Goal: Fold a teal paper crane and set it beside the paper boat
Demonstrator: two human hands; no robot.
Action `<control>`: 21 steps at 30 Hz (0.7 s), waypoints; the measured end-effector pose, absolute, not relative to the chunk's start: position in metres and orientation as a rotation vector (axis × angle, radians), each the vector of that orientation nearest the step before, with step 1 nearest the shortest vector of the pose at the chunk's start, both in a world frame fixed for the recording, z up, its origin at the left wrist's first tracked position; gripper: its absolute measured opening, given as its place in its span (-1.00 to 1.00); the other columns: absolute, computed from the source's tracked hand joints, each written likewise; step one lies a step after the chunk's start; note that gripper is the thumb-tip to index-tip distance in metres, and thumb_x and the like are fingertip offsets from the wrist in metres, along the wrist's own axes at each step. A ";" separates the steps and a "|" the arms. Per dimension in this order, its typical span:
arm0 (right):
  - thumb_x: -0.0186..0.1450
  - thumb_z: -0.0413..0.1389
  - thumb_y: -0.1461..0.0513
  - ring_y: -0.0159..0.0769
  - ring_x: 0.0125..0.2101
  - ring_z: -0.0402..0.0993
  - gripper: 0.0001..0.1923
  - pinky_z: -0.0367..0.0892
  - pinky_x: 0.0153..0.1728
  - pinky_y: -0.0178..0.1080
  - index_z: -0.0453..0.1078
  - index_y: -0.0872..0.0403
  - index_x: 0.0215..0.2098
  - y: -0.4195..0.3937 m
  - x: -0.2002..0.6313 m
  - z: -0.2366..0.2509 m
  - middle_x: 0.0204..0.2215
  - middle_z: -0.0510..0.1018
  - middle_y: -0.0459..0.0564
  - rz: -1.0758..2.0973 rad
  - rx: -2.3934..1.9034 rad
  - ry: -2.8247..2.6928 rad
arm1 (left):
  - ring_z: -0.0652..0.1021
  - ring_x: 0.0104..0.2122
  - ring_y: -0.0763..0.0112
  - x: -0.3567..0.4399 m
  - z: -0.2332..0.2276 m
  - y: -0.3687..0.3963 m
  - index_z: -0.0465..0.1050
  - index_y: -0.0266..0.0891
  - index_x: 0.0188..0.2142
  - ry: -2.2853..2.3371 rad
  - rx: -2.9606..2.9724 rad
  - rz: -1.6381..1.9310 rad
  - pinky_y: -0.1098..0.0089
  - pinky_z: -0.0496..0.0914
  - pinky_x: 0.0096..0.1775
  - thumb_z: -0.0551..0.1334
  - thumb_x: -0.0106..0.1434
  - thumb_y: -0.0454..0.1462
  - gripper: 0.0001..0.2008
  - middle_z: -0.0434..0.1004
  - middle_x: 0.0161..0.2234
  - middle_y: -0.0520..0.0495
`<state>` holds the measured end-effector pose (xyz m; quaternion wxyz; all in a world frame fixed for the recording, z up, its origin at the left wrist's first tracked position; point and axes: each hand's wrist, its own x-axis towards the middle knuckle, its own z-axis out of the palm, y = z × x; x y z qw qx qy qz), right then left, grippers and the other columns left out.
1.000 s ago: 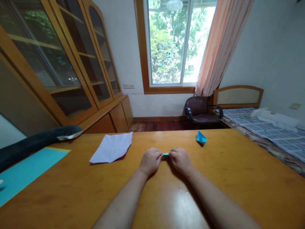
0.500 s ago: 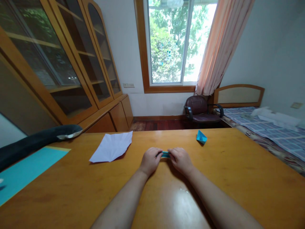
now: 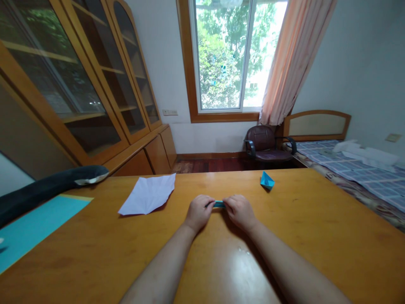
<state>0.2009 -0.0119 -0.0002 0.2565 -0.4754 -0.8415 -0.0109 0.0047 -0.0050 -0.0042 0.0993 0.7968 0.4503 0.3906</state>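
Between my two hands is a small piece of folded blue paper, pinched at both ends just above the wooden table. My left hand closes its thumb and fingers on the left end. The right end sits in the fingertips of my right hand. Most of the paper's ends are hidden by the fingers; only a narrow strip shows. To the right and farther off stands a blue folded paper shape with pointed corners. A creased white sheet of paper lies left of my hands.
A large turquoise sheet covers the table's left side, beside a dark padded object. The wooden table ends at a far edge beyond my hands. Behind it stand a chair, a bed and a glass-door cabinet.
The strip of blue paper between my fingers looks slightly narrower and flatter. Both hands stay almost in place, and the other papers have not moved.
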 end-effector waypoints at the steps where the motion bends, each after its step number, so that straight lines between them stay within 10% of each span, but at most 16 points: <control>1: 0.35 -0.03 0.28 -0.29 -0.35 0.37 -0.77 0.08 -0.28 -0.28 0.49 0.05 -0.28 -0.012 0.201 0.000 -0.40 0.55 -0.01 -0.039 -1.289 -2.286 | 0.51 -0.31 0.37 0.005 -0.003 -0.006 0.51 -0.21 -0.35 1.334 2.368 1.136 0.36 0.36 -0.19 0.18 0.26 -0.30 -0.87 0.58 -0.35 -0.06; 21: 0.33 0.04 0.26 -0.35 -0.43 0.28 -0.75 -0.03 -0.37 -0.25 0.44 0.06 -0.49 -0.015 0.196 0.004 -0.47 0.51 -0.06 -0.202 -1.260 -2.324 | 0.43 -0.35 0.36 0.008 0.003 -0.010 0.44 -0.22 -0.45 1.368 2.638 0.921 0.36 0.29 -0.25 0.15 0.27 -0.31 -0.83 0.48 -0.41 -0.06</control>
